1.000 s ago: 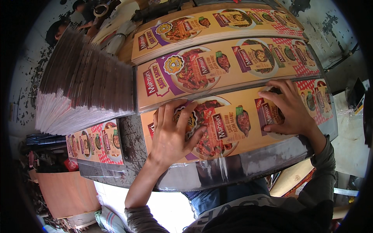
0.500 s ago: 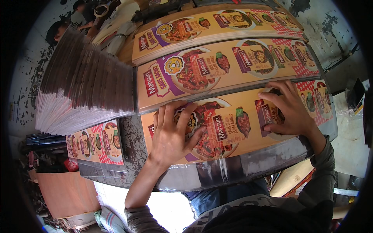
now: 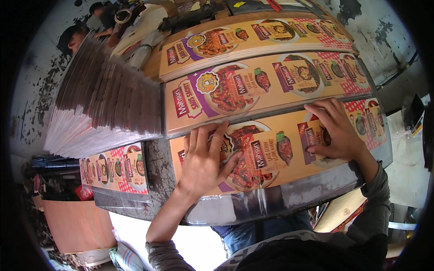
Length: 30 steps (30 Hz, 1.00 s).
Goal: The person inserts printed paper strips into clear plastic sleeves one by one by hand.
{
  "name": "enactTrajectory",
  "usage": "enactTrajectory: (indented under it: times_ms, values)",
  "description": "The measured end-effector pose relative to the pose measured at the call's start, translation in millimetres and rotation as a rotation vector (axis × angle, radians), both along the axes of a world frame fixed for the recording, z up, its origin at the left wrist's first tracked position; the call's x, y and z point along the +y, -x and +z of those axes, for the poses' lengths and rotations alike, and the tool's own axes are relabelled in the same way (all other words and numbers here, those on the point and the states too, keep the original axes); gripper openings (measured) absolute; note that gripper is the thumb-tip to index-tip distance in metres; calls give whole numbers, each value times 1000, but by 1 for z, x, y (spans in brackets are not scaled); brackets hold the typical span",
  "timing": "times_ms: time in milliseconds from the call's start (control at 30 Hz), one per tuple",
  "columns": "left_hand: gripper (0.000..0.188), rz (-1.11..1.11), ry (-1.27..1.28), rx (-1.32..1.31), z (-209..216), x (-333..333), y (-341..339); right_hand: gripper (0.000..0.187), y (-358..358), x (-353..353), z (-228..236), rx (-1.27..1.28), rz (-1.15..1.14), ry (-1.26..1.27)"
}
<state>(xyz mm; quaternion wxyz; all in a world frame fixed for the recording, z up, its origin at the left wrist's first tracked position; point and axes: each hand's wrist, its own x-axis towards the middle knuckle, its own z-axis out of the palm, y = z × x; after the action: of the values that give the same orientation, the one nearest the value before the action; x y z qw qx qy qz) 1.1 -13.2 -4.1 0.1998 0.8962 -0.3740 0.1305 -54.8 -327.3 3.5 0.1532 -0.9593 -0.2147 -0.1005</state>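
A long yellow printed board (image 3: 289, 174) with food pictures lies along the near side of the dark table. My left hand (image 3: 199, 158) rests palm down on its left part, fingers stretched and thumb apart. Toward the board's right part, my right hand (image 3: 337, 131) touches the surface with curved fingers, its thumb well away from them. Neither hand grips anything. Just beyond lies a second printed board (image 3: 271, 72) of the same design. Glossy clear film (image 3: 253, 198) shows along the near edge of the front board.
A stack of matching boards (image 3: 246, 43) lies at the back. On the left leans a tall fanned pile of sheets (image 3: 99, 99), above a smaller printed piece (image 3: 113, 169). The dark tabletop (image 3: 156, 158) shows scratches. Other people (image 3: 72, 39) are at the far left.
The whole view has shifted slightly, so everything sits a little lower and further right. Both hands stay on the front board with nearly the same pose.
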Motion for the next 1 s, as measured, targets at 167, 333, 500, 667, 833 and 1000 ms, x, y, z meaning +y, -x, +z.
enactTrajectory:
  times_ms: [167,333,500,667,833,1000]
  values:
    - [59,-8,-23,-5,-2,2,-1,77,-1,-1,0,7,3,30]
    - [58,-25,-27,-27,-2,4,-2,77,-1,-2,0,22,8,27]
    - [63,-36,-56,-3,2,7,1,74,1,-1,2,32,-10,19]
    - [69,55,-100,-86,7,4,5,75,1,-1,0,10,-14,-3]
    - [65,64,-131,-78,5,4,5,76,1,-1,1,-5,2,26]
    - [63,72,-101,-103,2,4,5,76,0,0,-1,-11,3,10]
